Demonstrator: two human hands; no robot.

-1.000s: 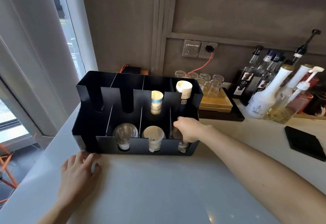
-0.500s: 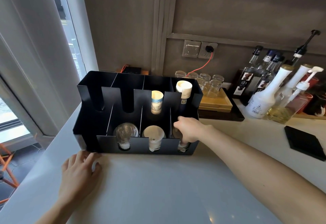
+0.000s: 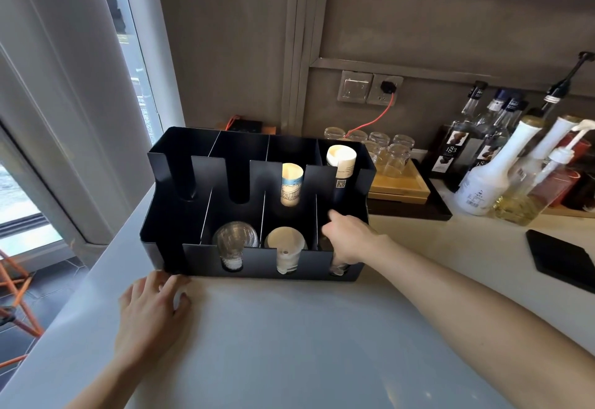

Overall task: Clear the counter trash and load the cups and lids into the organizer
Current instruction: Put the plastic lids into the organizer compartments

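A black divided organizer [image 3: 257,263] stands on the white counter near the window. Its back row holds a stack of blue-printed paper cups [image 3: 291,188] and a stack of white and navy cups [image 3: 341,164]. In front sit clear dome lids [image 3: 236,243] and white lids [image 3: 285,244]. My right hand [image 3: 351,238] reaches into the front right compartment and curls over a stack of clear lids [image 3: 338,269], forefinger raised; most of that stack is hidden. My left hand [image 3: 151,315] lies flat on the counter, fingertips at the organizer's front left corner.
Upturned glasses on a wooden tray [image 3: 399,183] stand behind the organizer on the right. Syrup bottles [image 3: 483,180] crowd the far right, and a black pad [image 3: 566,257] lies in front of them. The counter edge drops off at the left by the window.
My right forefinger has lifted and points toward the back row; the hand stays over the front right compartment. My left hand and the organizer have hardly moved.
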